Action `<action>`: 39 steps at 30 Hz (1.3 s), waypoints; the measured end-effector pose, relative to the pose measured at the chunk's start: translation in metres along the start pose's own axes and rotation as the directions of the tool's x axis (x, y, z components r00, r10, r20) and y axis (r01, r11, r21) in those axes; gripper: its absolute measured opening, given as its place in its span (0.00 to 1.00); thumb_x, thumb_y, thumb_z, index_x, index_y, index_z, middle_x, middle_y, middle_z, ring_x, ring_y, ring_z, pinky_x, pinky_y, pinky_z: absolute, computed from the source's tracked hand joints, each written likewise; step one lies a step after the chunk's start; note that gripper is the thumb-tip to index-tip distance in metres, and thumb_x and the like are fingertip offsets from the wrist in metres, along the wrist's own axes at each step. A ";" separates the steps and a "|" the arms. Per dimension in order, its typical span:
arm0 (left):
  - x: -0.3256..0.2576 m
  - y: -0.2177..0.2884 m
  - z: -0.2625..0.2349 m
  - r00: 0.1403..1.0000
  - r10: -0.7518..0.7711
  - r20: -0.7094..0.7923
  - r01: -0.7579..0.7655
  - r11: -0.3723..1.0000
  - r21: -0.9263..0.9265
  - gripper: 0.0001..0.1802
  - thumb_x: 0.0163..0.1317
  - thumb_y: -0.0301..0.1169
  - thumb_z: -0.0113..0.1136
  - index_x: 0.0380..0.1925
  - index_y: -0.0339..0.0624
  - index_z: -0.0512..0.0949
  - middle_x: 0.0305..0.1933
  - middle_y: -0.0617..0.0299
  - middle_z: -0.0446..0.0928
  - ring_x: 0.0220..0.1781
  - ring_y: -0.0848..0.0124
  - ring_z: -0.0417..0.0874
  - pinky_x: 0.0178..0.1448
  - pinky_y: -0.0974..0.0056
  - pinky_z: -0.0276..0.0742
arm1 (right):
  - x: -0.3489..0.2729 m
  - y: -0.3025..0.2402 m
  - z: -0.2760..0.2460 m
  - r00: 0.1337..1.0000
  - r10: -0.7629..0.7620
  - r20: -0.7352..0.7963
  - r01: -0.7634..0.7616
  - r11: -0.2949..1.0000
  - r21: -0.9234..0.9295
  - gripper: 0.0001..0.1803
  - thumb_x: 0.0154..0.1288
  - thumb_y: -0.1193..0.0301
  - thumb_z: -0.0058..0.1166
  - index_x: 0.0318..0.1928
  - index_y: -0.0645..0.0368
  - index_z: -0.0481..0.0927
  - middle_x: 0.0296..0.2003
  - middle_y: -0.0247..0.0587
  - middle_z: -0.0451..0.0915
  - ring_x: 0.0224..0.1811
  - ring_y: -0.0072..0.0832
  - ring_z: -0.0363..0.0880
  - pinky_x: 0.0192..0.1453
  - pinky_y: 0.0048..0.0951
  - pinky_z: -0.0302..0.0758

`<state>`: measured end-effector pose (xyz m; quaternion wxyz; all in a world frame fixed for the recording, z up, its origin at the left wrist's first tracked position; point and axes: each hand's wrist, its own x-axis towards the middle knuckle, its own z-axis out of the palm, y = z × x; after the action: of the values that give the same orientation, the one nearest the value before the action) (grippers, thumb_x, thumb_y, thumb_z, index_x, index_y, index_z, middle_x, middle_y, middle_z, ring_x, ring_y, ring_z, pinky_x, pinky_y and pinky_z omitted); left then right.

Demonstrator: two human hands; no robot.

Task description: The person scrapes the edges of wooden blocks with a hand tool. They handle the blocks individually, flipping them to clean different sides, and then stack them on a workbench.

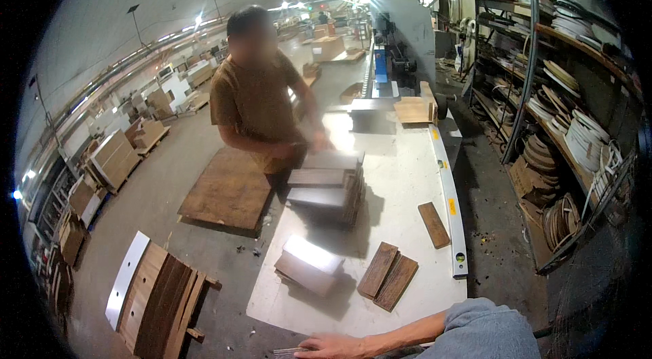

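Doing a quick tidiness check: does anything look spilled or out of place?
Yes: small debris is scattered on the floor between the white table and the shelving rack, looking unswept. The two dark wood boards lying together on the table have slightly offset ends, though that may be deliberate. No damage is evident.

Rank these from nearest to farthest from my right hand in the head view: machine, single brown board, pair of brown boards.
1. Pair of brown boards: ahead and right of your right hand.
2. Single brown board: farther up, near the right edge.
3. Machine: far end.
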<state>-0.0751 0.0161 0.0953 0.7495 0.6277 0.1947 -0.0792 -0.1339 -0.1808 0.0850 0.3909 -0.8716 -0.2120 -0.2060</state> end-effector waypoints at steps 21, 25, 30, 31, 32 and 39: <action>-0.026 -0.082 -0.019 0.947 -0.300 0.119 0.308 0.950 -0.056 0.12 0.74 0.35 0.66 0.44 0.36 0.85 0.33 0.57 0.81 0.30 0.69 0.79 0.36 0.64 0.79 | 0.067 0.131 -0.080 0.739 0.589 -0.327 -0.667 0.577 -0.471 0.34 0.67 0.58 0.62 0.67 0.65 0.74 0.59 0.60 0.77 0.64 0.52 0.74 0.62 0.53 0.77; -0.024 -0.095 -0.033 0.918 -0.303 0.257 0.339 0.935 -0.107 0.17 0.74 0.34 0.65 0.57 0.37 0.79 0.34 0.57 0.82 0.33 0.70 0.79 0.36 0.63 0.79 | 0.061 0.117 -0.089 0.754 0.532 -0.386 -0.657 0.596 -0.461 0.34 0.70 0.53 0.63 0.69 0.59 0.74 0.64 0.57 0.75 0.71 0.54 0.67 0.69 0.61 0.71; -0.047 -0.045 -0.034 0.935 -0.196 0.295 0.264 0.940 -0.214 0.15 0.74 0.29 0.63 0.57 0.39 0.77 0.29 0.69 0.73 0.32 0.76 0.75 0.42 0.62 0.81 | -0.034 0.112 -0.142 0.846 0.429 -0.319 -0.507 0.832 -0.227 0.15 0.66 0.69 0.64 0.51 0.60 0.86 0.48 0.52 0.83 0.55 0.46 0.82 0.60 0.47 0.80; -0.044 -0.031 -0.055 0.966 -0.032 0.258 0.132 0.916 -0.378 0.17 0.74 0.27 0.60 0.60 0.38 0.74 0.27 0.70 0.70 0.31 0.77 0.72 0.36 0.66 0.78 | -0.038 0.111 -0.142 0.856 0.374 -0.356 -0.477 0.836 -0.269 0.11 0.62 0.74 0.65 0.45 0.60 0.87 0.40 0.49 0.85 0.49 0.45 0.84 0.56 0.43 0.82; -0.038 -0.028 -0.069 0.967 0.099 0.233 0.037 0.855 -0.517 0.20 0.74 0.26 0.58 0.64 0.37 0.72 0.26 0.71 0.66 0.29 0.79 0.69 0.31 0.70 0.75 | -0.058 0.114 -0.157 0.845 0.443 -0.299 -0.530 0.762 -0.371 0.14 0.60 0.76 0.65 0.48 0.59 0.86 0.44 0.49 0.84 0.52 0.45 0.83 0.57 0.43 0.81; -0.108 0.106 0.000 0.708 0.416 0.570 0.137 0.711 -0.689 0.13 0.76 0.33 0.55 0.29 0.44 0.78 0.25 0.61 0.78 0.25 0.68 0.77 0.31 0.62 0.76 | -0.128 0.141 -0.191 0.921 0.387 0.044 -0.258 0.691 -0.675 0.36 0.55 0.77 0.65 0.68 0.48 0.78 0.62 0.48 0.78 0.70 0.52 0.69 0.69 0.55 0.72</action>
<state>-0.1347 0.0237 0.2337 0.9464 0.2399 -0.1370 -0.1673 -0.2013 -0.4394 0.0501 0.0687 -0.9911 -0.0038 -0.1142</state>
